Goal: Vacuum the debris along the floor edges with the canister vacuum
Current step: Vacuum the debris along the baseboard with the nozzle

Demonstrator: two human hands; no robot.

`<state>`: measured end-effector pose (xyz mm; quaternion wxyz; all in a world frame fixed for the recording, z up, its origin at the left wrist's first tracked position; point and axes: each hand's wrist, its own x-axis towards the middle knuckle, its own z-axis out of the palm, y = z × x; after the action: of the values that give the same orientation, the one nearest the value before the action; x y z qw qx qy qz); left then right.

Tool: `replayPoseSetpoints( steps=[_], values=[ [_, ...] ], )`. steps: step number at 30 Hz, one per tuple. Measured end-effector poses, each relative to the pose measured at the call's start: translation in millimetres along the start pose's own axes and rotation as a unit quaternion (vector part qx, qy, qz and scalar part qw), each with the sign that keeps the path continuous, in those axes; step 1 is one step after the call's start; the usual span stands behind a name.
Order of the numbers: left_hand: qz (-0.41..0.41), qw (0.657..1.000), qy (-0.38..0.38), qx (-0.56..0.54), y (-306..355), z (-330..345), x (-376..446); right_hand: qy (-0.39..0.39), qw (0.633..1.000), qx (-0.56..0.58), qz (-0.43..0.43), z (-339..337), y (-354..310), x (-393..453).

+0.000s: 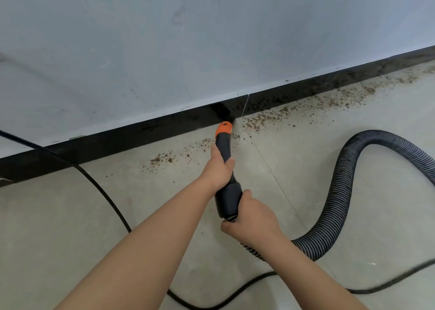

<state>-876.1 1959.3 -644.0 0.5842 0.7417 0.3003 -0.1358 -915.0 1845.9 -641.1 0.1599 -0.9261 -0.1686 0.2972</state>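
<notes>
Black nozzle [226, 168] with orange collar points at the black baseboard [117, 142], tip touching the floor edge; left hand [220, 168] wraps its narrow neck, right hand [253, 218] grips the rear end where the ribbed hose [348, 192] joins. Brown debris [306, 107] lies scattered along the baseboard on the tile floor [70, 215], mostly right of the tip. Black cord [98, 187] crosses the floor; no readable labels.

Bare indoor room: tiled floor [329, 192], black skirting [117, 140], white wall [188, 39].
</notes>
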Motion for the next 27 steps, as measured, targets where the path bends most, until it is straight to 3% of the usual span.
replayPoseSetpoints(
  steps=[18,23,27],
  values=[
    [-0.001,1.0,-0.018,-0.008,18.2,25.9,13.2,0.013,1.0,0.015,0.023,-19.8,24.8,8.6],
    [0.005,0.996,0.024,-0.09,14.0,24.3,-0.7,0.043,0.998,0.045,0.022,-20.4,25.2,-6.3],
    [-0.04,0.961,0.107,-0.253,0.2,1.2,-17.5,0.038,0.999,-0.003,-0.026,-23.0,17.0,-26.4]
  ],
)
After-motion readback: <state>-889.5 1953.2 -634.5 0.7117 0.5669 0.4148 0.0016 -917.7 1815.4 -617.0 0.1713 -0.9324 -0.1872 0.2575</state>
